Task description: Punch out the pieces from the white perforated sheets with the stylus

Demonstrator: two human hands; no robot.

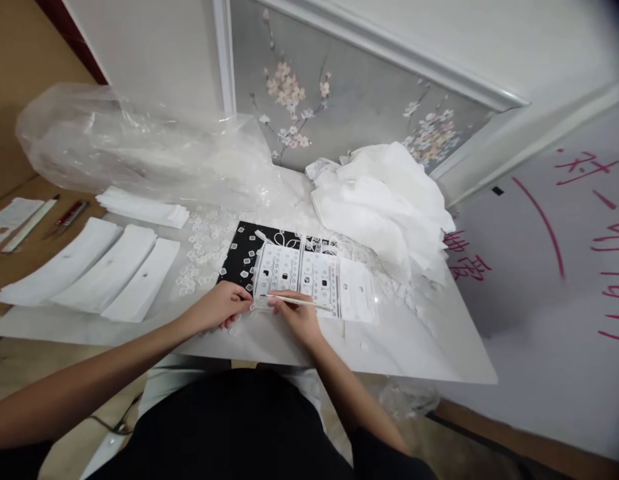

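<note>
table edge point(414, 372) open rightward; right hand point(300, 319) pinches stick point(320, 307); left hand point(221, 304) curled, hold unclear

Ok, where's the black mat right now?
In the head view, the black mat lies near the middle of the white table, partly covered by the white strips, just beyond the left hand.

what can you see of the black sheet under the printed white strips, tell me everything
The black sheet is dark and looks thin, and lies flat on the white table. Its material is unclear. Small clear squares are scattered over its left part; printed white strips cover much of the rest. The left hand is at its near edge; contact is unclear.
</note>
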